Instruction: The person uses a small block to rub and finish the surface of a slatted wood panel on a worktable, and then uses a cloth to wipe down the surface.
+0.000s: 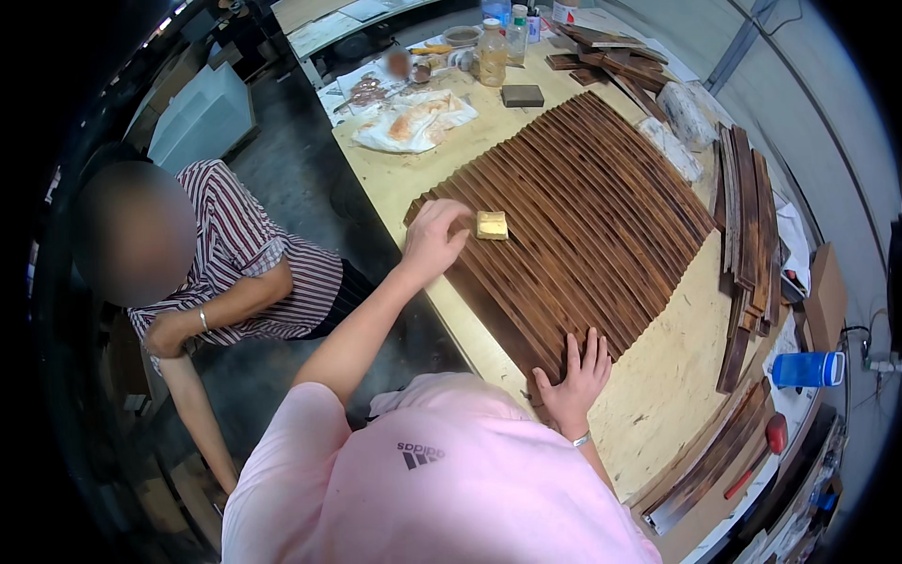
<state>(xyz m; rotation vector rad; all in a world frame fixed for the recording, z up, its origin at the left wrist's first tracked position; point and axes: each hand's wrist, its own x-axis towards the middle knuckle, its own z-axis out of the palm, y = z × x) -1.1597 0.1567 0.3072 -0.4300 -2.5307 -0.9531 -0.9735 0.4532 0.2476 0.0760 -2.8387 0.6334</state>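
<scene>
Left hand (434,237) reaches far across the slats (573,216), fingers curled beside the yellow sponge (491,225), touching it at most; a firm grip cannot be confirmed. Right hand (575,379) lies flat, fingers spread, on the near slat ends. Slats look uniformly dark; what remains to coat cannot be judged. Sponge rests mid-panel.

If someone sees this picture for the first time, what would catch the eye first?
Probably the big panel of dark brown wooden slats, laid in tight rows across the middle of the pale plywood table. On it, the left hand touches a small yellow sponge block, while the right hand lies flat on the slats at the panel's near edge. At the left, a person in a striped shirt sits beside the table.
</scene>
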